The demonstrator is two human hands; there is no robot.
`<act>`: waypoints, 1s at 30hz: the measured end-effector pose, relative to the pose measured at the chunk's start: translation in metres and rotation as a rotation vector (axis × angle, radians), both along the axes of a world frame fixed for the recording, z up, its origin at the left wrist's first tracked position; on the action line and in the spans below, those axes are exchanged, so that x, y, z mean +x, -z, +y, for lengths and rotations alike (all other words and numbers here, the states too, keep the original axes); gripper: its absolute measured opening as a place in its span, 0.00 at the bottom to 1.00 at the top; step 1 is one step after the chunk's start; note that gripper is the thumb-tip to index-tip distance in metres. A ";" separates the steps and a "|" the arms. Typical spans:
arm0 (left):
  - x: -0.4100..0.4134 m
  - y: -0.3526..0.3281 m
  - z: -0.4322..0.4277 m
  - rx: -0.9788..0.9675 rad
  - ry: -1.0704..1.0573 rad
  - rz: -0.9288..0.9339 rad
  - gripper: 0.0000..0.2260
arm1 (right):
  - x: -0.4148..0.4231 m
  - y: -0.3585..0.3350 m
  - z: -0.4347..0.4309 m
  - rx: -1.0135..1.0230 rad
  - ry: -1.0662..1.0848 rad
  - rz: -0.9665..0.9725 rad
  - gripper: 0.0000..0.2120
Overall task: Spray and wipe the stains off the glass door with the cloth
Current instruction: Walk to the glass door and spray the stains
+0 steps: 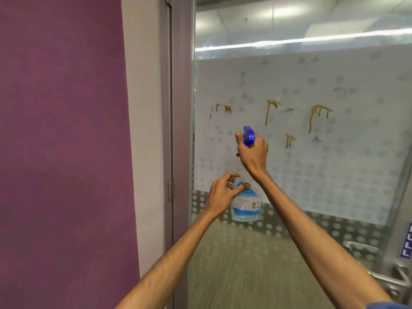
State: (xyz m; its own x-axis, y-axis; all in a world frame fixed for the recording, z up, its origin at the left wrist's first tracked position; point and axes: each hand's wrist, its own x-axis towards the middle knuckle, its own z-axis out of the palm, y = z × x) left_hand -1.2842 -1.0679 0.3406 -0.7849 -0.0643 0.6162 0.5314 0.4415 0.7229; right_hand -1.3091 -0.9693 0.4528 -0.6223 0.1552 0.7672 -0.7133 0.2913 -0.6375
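Spray bottle [245,206] hangs below gripping right hand [253,150]

right hand [253,150] raised and clenched, left hand [223,192] lower, fingers spread

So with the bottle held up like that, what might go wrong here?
The right hand grips only the blue spray head, while the left hand is loose at the bottle, so it could slip. No cloth is in view, so sprayed stains may just run further down the glass door.
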 end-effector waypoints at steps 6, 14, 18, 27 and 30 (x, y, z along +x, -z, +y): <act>-0.059 -0.027 -0.062 -0.259 -0.174 0.270 0.17 | -0.028 -0.051 -0.035 -0.034 0.036 0.021 0.15; -0.166 -0.082 -0.145 -0.393 -0.422 0.413 0.30 | -0.059 -0.111 -0.053 -0.147 0.102 0.055 0.14; -0.207 -0.110 -0.157 -0.444 -0.450 0.490 0.30 | -0.073 -0.130 -0.057 -0.144 0.163 0.078 0.14; -0.245 -0.115 -0.151 -0.497 -0.531 0.535 0.35 | -0.097 -0.131 -0.065 -0.139 0.296 0.007 0.13; -0.245 -0.114 -0.153 -0.500 -0.527 0.548 0.37 | -0.099 -0.132 -0.064 -0.133 0.371 -0.005 0.11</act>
State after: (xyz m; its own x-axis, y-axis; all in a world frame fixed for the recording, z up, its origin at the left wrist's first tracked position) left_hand -1.5296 -1.2209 0.4549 -0.3184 0.0433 0.9470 0.3845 0.9190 0.0872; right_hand -1.4082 -1.0331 0.5844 -0.5091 0.4685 0.7221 -0.5717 0.4430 -0.6905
